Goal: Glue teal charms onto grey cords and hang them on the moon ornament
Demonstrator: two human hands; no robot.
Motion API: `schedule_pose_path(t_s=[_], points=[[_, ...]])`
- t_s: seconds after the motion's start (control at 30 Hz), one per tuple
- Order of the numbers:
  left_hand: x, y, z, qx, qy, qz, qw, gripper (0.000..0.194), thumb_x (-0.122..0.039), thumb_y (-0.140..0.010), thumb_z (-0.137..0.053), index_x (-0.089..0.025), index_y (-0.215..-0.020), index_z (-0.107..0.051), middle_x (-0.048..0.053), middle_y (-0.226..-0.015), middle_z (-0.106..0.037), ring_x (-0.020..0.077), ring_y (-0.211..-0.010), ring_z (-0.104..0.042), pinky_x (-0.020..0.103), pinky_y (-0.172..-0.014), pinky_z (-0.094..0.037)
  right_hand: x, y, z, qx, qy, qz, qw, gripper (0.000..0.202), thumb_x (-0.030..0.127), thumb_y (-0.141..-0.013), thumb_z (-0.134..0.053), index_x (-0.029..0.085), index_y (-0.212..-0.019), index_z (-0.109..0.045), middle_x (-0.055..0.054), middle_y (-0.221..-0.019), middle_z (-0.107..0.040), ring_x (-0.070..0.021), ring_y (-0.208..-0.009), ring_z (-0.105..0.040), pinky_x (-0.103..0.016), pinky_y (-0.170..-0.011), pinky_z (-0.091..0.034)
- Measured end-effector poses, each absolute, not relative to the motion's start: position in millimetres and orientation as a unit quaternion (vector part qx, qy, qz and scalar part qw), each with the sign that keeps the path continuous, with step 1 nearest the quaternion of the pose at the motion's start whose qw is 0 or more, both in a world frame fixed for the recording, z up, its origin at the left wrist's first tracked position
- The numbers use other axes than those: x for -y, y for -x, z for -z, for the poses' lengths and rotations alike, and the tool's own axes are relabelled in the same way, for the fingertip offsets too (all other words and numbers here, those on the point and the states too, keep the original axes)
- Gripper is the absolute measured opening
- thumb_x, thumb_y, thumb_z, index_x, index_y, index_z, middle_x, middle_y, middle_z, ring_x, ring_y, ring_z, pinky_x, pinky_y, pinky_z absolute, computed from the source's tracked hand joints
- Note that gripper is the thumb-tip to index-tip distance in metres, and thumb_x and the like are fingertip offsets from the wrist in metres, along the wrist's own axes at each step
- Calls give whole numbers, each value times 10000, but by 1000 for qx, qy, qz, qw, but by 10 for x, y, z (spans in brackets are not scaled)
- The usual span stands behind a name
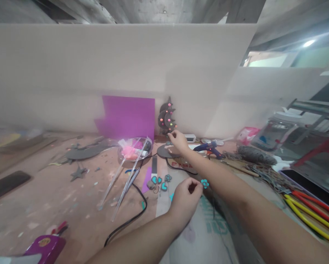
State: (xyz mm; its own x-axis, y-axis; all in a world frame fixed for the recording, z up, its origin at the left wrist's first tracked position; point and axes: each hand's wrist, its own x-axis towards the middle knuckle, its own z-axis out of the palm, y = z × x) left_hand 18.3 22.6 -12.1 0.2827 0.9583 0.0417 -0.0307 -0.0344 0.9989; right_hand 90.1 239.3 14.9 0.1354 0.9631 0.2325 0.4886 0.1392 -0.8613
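My left hand (187,198) is closed in a pinch on a small teal and grey flower (204,183), held up over the work surface. Farther off, my right hand (178,141) has its fingertips pinched together; whatever is between them is too small to make out. It is close to the foot of a grey tree-shaped ornament (168,117) dotted with coloured balls, which stands by the wall. Left of my left hand lie a grey flower (168,178) and several teal and grey heart-like pieces (163,186).
A blue glue gun (210,147) lies right of my right hand. Clear sticks (120,194) lean on a bowl (150,151) of pink material, with a purple sheet (128,115) behind. Red and yellow handled tools (313,211), grey yarn (255,155) and a jar (276,132) are at right.
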Motion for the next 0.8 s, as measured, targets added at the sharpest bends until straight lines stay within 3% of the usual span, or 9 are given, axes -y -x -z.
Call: schedule_pose_path(t_s=[0.2, 0.43, 0.8], points=[[-242, -189, 157, -403, -558, -446, 573, 73, -197, -780, -547, -157, -748, -599, 1, -699, -589, 150, -695, -532, 256, -657, -389, -2620, -836, -139, 606, 621, -251, 429, 345, 343, -938, -583, 167, -1235, -574, -97, -1239, -597, -220, -1052, -617, -437, -882, -534], [-273, -173, 150, -401, -539, -455, 584, 99, -208, -815, -519, -157, -749, -573, 0, -671, -556, 145, -670, -504, 260, -645, -378, -2781, -798, -115, 640, 579, -328, 384, 347, 342, -935, -590, 158, -1229, -576, -93, -1218, -607, -216, -1027, -627, -425, -857, -546], [-260, -166, 134, -395, -533, -455, 594, 109, -226, -819, -537, -152, -744, -568, 1, -672, -547, 140, -656, -482, 265, -643, -368, -2346, -1143, 105, 645, 572, -346, 370, 336, 352, -934, -588, 154, -1205, -592, -84, -1201, -615, -218, -1015, -630, -414, -847, -548]])
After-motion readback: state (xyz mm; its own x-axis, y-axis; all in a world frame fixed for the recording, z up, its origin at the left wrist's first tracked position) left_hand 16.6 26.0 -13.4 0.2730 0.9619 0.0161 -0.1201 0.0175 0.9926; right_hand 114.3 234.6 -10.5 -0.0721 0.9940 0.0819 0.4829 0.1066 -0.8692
